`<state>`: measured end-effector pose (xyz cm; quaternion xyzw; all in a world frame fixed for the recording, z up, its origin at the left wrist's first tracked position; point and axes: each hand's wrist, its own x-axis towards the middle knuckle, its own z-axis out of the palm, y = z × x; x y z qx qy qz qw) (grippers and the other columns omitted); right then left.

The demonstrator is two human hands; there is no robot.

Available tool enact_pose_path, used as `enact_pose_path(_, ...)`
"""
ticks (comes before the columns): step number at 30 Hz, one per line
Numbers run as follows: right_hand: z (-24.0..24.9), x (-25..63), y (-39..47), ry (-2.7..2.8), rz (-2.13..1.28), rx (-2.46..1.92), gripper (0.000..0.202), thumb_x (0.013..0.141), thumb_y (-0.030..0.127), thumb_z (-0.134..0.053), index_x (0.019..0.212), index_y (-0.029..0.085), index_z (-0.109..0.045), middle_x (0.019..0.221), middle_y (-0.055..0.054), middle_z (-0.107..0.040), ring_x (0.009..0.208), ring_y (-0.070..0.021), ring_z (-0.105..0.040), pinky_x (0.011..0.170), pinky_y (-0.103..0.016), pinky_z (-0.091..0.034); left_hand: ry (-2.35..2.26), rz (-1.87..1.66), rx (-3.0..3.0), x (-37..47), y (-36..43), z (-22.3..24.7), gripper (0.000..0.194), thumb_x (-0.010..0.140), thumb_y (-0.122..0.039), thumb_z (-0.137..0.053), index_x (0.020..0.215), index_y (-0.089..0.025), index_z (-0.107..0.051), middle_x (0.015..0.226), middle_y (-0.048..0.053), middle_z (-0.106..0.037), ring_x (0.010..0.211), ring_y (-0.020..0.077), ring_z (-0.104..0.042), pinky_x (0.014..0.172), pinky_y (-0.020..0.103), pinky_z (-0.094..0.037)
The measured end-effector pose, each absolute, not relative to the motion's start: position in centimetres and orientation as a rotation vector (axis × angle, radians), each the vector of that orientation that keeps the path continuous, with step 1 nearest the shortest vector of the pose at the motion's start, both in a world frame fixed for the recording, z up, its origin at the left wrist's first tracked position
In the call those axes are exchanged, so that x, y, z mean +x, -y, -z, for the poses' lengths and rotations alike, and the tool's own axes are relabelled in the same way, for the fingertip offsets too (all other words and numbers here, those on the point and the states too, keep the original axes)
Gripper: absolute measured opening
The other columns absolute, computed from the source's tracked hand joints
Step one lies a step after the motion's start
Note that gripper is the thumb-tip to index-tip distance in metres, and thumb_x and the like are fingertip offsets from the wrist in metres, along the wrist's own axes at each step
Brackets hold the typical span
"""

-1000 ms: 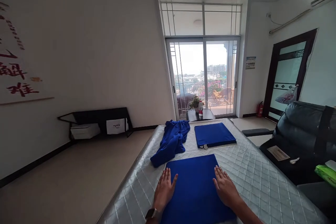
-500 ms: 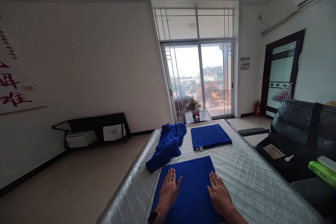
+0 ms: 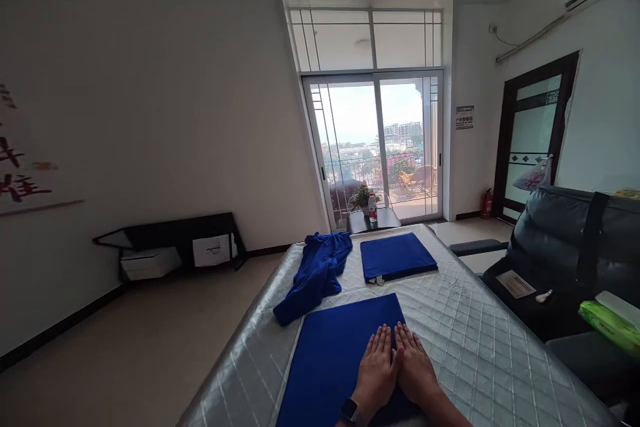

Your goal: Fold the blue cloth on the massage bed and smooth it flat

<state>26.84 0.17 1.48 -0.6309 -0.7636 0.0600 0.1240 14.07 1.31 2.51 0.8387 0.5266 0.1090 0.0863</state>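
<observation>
A flat blue cloth (image 3: 330,353) lies on the quilted silver mattress (image 3: 465,327) nearest me. My left hand (image 3: 377,368) rests flat on its right part, fingers stretched, a dark watch on the wrist. Right beside it, my right hand (image 3: 415,363) lies palm down along the cloth's right edge, fingers extended; the two hands touch or nearly touch at the thumbs. Farther back sits a folded blue stack (image 3: 397,257) with a small white tag. To its left is a crumpled blue cloth (image 3: 320,270).
Behind the mattress, a small table (image 3: 387,219) holds a plant and a bottle (image 3: 373,207). A black sofa (image 3: 555,240) stands at the right with a green packet (image 3: 607,323). Boxes sit in a black frame (image 3: 185,230) by the left wall.
My left hand has slid right across the cloth to lie beside my right hand, which has moved little. The view has shifted slightly.
</observation>
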Motion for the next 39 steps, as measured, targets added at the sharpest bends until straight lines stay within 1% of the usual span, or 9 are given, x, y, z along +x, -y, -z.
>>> enact_pose_path(4,-2.2,26.7,0.1,2.211,-0.222,-1.885,0.061,0.095,0.028,-0.023,0.153,0.008,-0.024,0.161,-0.009,-0.018,0.15,-0.0204,-0.013,0.122,-0.04,-0.013,-1.632,-0.284,2.519,12.4,-0.9,-2.4,0.071,0.101,-0.054,-0.008,0.155,-0.01,-0.024,0.162,0.009,-0.022,0.15,0.025,-0.019,0.122,0.045,-0.022)
enact_pose_path(9,-2.9,26.7,0.4,2.15,-0.294,-1.88,0.063,0.097,0.037,-0.021,0.153,0.007,-0.024,0.161,-0.009,-0.019,0.15,-0.02,-0.014,0.122,-0.039,-0.012,-1.755,-0.248,2.522,9.7,-0.9,-1.7,0.072,0.101,-0.058,-0.012,0.154,-0.011,-0.026,0.161,0.011,-0.025,0.149,0.0244,-0.021,0.121,0.044,-0.025)
enact_pose_path(14,-2.7,26.6,0.2,2.129,-0.305,-1.885,0.063,0.097,0.036,-0.02,0.154,0.008,-0.022,0.162,-0.008,-0.017,0.15,-0.0189,-0.013,0.122,-0.039,-0.011,-1.955,-0.249,2.468,3.1,-0.6,-0.3,0.073,0.1,-0.059,-0.013,0.154,-0.012,-0.028,0.16,0.013,-0.027,0.148,0.0264,-0.025,0.12,0.047,-0.026)
enact_pose_path(19,-2.1,26.7,-0.2,2.143,-0.288,-1.88,0.064,0.097,0.038,-0.019,0.153,0.008,-0.023,0.162,-0.008,-0.018,0.15,-0.0188,-0.013,0.122,-0.039,-0.01,-2.059,-0.336,2.575,-4.7,0.3,2.2,0.059,0.102,-0.052,-0.022,0.149,-0.023,-0.043,0.155,0.008,-0.042,0.145,0.025,-0.034,0.116,0.047,-0.032)
enact_pose_path(21,-2.0,26.6,-0.2,2.149,-0.273,-1.885,0.064,0.097,0.038,-0.019,0.153,0.007,-0.023,0.162,-0.009,-0.019,0.15,-0.0188,-0.013,0.122,-0.039,-0.01,-2.108,-0.395,2.562,-6.4,0.7,3.0,0.058,0.101,-0.052,-0.024,0.148,-0.024,-0.043,0.152,0.009,-0.047,0.142,0.026,-0.038,0.113,0.048,-0.036)
enact_pose_path(24,-2.0,26.5,-0.1,2.15,-0.256,-1.881,0.064,0.097,0.038,-0.019,0.153,0.008,-0.024,0.161,-0.008,-0.019,0.15,-0.0189,-0.013,0.122,-0.039,-0.011,-2.131,-0.483,2.512,-7.2,0.9,3.4,0.062,0.101,-0.053,-0.022,0.152,-0.021,-0.037,0.15,0.011,-0.05,0.142,0.0278,-0.039,0.112,0.05,-0.036)
enact_pose_path(28,-2.1,26.4,0.0,2.155,-0.236,-1.877,0.064,0.098,0.039,-0.019,0.153,0.008,-0.025,0.161,-0.008,-0.021,0.15,-0.0186,-0.014,0.122,-0.039,-0.011,-2.187,-0.608,2.397,-6.6,0.9,3.0,0.07,0.099,-0.058,-0.018,0.154,-0.015,-0.029,0.153,0.013,-0.044,0.143,0.0284,-0.037,0.114,0.049,-0.036)
enact_pose_path(33,-2.3,26.4,0.0,2.186,-0.203,-1.886,0.064,0.098,0.038,-0.019,0.153,0.007,-0.027,0.161,-0.008,-0.021,0.15,-0.0183,-0.015,0.122,-0.039,-0.012,-2.187,-0.536,2.29,-6.2,1.2,2.2,0.072,0.1,-0.057,-0.017,0.15,-0.01,-0.039,0.156,0.015,-0.038,0.145,0.028,-0.033,0.117,0.046,-0.031)
enact_pose_path(39,-3.1,26.3,0.7,2.229,-0.164,-1.877,0.063,0.098,0.038,-0.019,0.152,0.007,-0.028,0.161,-0.008,-0.021,0.149,-0.0191,-0.015,0.122,-0.04,-0.011,-2.191,-0.586,2.276,-6.4,1.2,2.1,0.071,0.099,-0.058,-0.023,0.149,-0.011,-0.041,0.154,0.014,-0.041,0.144,0.029,-0.036,0.116,0.047,-0.033)
